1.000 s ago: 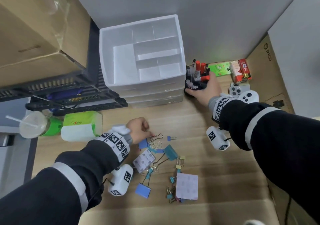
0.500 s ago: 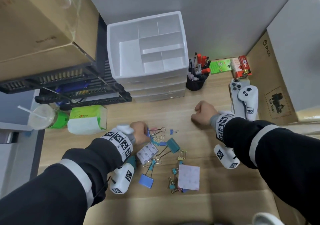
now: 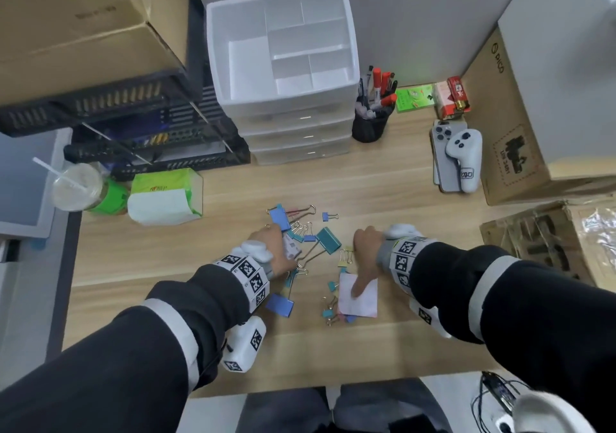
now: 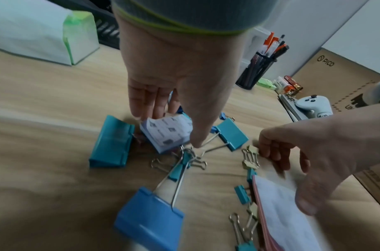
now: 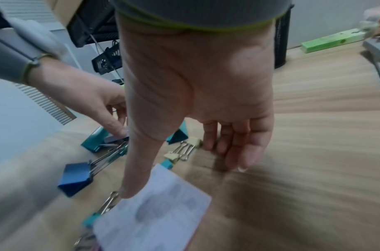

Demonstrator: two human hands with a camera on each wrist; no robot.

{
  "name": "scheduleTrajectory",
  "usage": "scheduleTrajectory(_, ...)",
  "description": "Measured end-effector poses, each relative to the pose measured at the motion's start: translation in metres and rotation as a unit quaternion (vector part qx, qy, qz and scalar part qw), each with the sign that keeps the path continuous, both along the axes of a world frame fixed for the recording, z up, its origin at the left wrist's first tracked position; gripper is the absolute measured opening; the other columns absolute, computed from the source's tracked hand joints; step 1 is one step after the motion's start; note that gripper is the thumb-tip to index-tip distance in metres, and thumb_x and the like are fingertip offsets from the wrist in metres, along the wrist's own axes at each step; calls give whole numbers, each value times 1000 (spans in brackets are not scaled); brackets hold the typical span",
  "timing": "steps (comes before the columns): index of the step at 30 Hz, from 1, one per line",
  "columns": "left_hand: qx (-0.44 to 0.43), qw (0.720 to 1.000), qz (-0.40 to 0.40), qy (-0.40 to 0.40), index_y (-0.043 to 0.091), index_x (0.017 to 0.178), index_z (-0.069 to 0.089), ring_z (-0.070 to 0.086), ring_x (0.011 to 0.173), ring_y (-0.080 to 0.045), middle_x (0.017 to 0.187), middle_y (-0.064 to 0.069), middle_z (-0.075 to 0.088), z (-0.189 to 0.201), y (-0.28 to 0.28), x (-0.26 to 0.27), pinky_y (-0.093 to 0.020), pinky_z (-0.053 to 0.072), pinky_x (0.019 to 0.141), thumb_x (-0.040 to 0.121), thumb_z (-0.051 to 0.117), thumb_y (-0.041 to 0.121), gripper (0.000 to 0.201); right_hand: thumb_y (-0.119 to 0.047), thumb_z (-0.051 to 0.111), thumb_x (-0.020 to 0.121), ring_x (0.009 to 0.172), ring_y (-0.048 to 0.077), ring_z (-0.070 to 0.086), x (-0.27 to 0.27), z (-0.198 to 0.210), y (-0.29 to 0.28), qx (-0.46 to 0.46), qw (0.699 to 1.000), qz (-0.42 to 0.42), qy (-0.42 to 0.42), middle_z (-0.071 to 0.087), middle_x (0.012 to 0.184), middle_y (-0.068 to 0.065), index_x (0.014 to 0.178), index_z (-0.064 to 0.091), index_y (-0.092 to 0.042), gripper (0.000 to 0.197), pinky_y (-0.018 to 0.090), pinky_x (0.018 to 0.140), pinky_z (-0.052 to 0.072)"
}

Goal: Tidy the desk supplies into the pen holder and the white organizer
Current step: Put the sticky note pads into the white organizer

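The organizer [image 3: 283,65] is plain white, standing on a pale wood-grain desk [image 3: 383,185]. Just right of the organizer, a black mesh pen holder [image 3: 368,127] carries red-capped and black pens. In front of the organizer lie binder clips: a large teal one [image 3: 328,240], a blue one [image 3: 280,305] and small yellow ones [image 3: 346,255], all with silver wire handles. Among them sits a white note pad [image 3: 359,296] with a pink edge. Left of the organizer is a green-and-white tissue pack [image 3: 165,195].
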State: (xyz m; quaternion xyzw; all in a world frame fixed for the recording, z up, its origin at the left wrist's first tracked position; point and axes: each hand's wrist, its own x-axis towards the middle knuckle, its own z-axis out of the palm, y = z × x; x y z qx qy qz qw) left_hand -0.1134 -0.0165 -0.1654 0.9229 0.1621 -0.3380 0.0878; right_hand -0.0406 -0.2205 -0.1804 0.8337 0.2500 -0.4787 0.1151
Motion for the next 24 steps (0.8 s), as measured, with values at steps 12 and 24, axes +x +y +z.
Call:
scheduleTrajectory(12, -15, 1000, 18, 3, 12, 107, 55, 61, 80, -18, 97, -3, 65, -7, -3, -15, -27, 42, 58, 74, 82, 46, 54, -63, 76, 58, 94, 22, 43, -58, -17, -34, 62, 992, -8, -108, 41, 111, 4, 112, 50, -20, 74, 43, 82, 52)
scheduleTrajectory(24, -76, 994, 65, -40, 17, 77, 48, 50, 72, -20, 81, -4, 56, 4, 3, -21, -30, 38, 63, 96, 59, 37, 30, -13, 55, 77, 83, 18, 59, -31, 1, -41, 115, 980, -160, 31, 61, 97, -3, 90, 49, -28, 20, 32, 73, 52)
